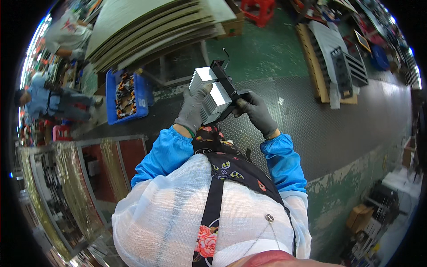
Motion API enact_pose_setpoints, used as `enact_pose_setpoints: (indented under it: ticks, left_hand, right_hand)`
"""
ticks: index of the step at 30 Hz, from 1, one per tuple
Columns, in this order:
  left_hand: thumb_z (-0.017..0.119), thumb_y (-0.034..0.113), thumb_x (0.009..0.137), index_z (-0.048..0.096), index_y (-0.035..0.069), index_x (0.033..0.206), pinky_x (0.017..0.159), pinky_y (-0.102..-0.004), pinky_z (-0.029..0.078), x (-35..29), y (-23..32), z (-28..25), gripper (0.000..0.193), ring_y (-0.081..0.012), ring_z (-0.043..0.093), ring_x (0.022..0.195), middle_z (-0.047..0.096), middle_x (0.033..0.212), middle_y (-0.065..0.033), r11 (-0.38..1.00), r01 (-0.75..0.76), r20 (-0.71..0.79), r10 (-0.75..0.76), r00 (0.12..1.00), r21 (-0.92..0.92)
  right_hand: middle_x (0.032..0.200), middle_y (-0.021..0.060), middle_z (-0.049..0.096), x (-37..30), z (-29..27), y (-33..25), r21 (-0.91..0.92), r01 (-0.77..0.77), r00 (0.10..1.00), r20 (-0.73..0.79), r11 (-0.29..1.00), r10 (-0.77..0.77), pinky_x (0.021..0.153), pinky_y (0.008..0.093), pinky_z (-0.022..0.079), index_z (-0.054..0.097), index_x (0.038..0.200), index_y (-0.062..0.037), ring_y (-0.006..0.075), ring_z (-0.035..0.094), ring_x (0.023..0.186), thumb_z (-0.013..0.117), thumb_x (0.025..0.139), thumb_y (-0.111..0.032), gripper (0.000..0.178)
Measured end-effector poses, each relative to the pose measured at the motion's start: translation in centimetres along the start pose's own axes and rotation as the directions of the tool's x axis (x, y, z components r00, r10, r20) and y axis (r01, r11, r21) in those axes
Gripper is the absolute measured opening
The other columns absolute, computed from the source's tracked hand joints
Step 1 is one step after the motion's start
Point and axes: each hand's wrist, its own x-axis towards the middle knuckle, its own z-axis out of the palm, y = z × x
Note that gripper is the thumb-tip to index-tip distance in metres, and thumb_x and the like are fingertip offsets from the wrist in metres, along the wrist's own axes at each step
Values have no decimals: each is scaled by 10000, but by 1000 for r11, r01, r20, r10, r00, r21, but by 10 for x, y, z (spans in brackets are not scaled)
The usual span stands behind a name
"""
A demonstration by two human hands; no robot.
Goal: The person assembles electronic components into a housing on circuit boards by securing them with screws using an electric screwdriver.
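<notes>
In front of my body I hold up a silver, finned metal block [218,95], which looks like a heat sink with shiny flat faces. A black frame [223,76] runs along its right side, with a thin dark wire rising from its far end. My left hand [192,108], in a grey glove, is closed on the block's left side, the thumb lying on top. My gloved right hand [259,113] pinches the black frame's near right corner. The frame's underside is hidden.
A blue crate [144,100] of small orange and black parts stands at the left. Stacked boards [151,33] lie at the far left on a metal-framed stand. Black slotted panels [349,66] rest on a pallet at right. A wheelless-looking rack [80,178] is near left; a person [49,100] stands beyond.
</notes>
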Motion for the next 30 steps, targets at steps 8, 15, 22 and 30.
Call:
enact_pose_setpoints:
  ticks: [8, 15, 22, 30]
  left_hand:
    - [748, 304, 717, 139, 26, 1333, 686, -380, 573, 25, -37, 98, 909, -322, 582, 975, 435, 1161, -218, 984, 84, 271, -125, 955, 159]
    - [709, 321, 765, 196, 41, 1351, 813, -430, 529, 69, -83, 201, 827, -319, 549, 1062, 439, 1218, -207, 949, 175, 355, -263, 897, 260]
    - [669, 288, 799, 196, 26, 1349, 866, -446, 511, 113, -144, 316, 771, -307, 538, 1090, 425, 1247, -205, 934, 207, 562, -341, 753, 290]
    - [742, 364, 697, 57, 5, 1418, 923, -374, 448, 107, -184, 461, 1058, -306, 461, 1178, 395, 1294, -222, 942, 60, 823, -319, 470, 331]
  right_hand:
    - [962, 88, 609, -70, -75, 1, 79, 53, 951, -309, 995, -26, 689, 266, 506, 520, 1117, 21, 141, 599, 791, 512, 907, -93, 239]
    - [964, 87, 604, -104, -162, -11, 104, 95, 870, -492, 990, -32, 692, 275, 511, 515, 1136, 28, 145, 603, 786, 504, 907, -84, 256]
    - [852, 85, 614, -145, -255, -43, -43, 83, 724, -683, 996, -90, 679, 274, 506, 533, 1077, 21, 140, 596, 751, 529, 912, -157, 242]
    - [909, 72, 613, -216, -320, -82, -223, 97, 463, -853, 970, -242, 731, 258, 488, 552, 1044, 9, 120, 583, 825, 561, 889, -115, 198]
